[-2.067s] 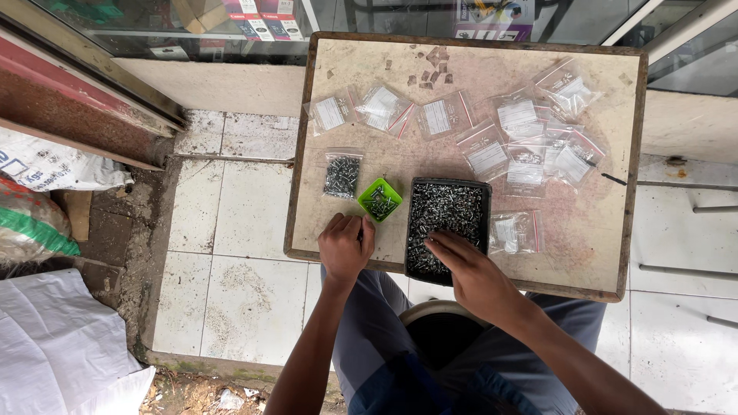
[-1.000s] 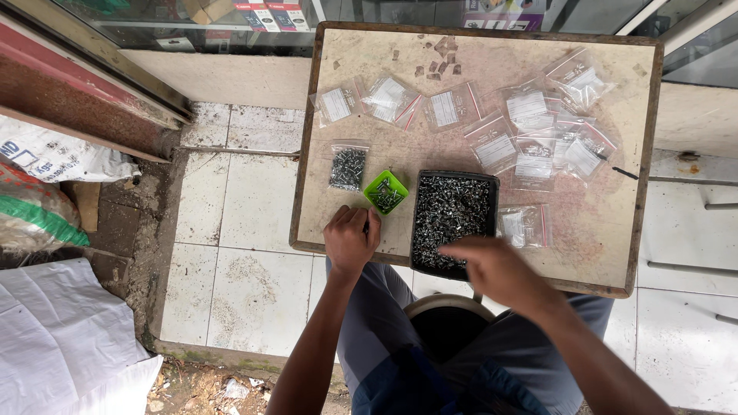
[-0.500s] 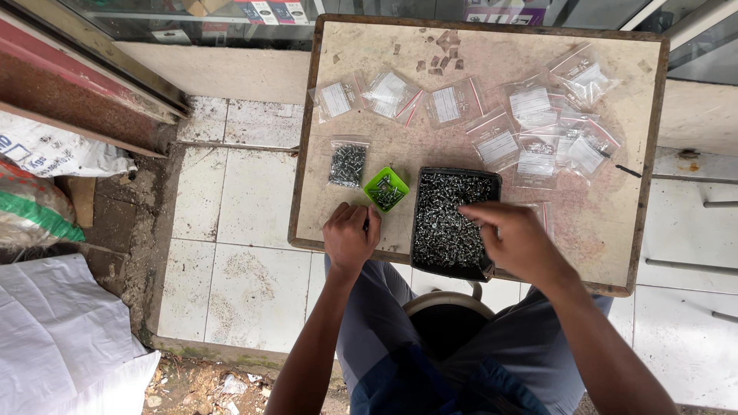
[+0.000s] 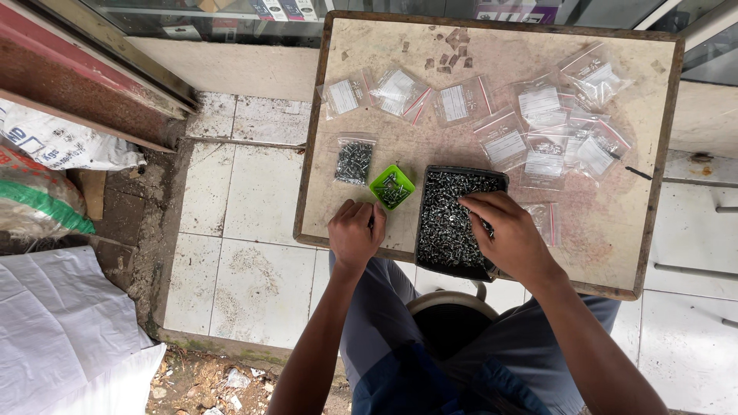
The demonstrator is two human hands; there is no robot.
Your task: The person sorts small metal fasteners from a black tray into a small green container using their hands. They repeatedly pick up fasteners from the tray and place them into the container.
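I'm looking straight down on a small worn table (image 4: pixel 492 54). My right hand (image 4: pixel 511 234) is lying over the black tray of screws (image 4: pixel 453 219), fingers bent narrow with the tips dipping into the pile at the tray's upper half; I cannot tell whether any screws are pinched between them. My left hand (image 4: pixel 355 234) is resting curled at the table's near edge, at 9 o'clock from the tray, fingers folded in; something small may be tucked at its fingertips, but I cannot tell what.

The tray is sitting at the near middle of the table, its lower end just overhanging the edge. The small green dish (image 4: pixel 392 188), holding a few screws, is lying just beside the tray at 10 o'clock, just off my left fingertips at 1 o'clock. A clear bag of screws (image 4: pixel 354 161) is lying at 10 o'clock from the dish. More clear labelled bags (image 4: pixel 538 131) are spreading across the far and right side of the table, from 11 to 2 o'clock of the tray.
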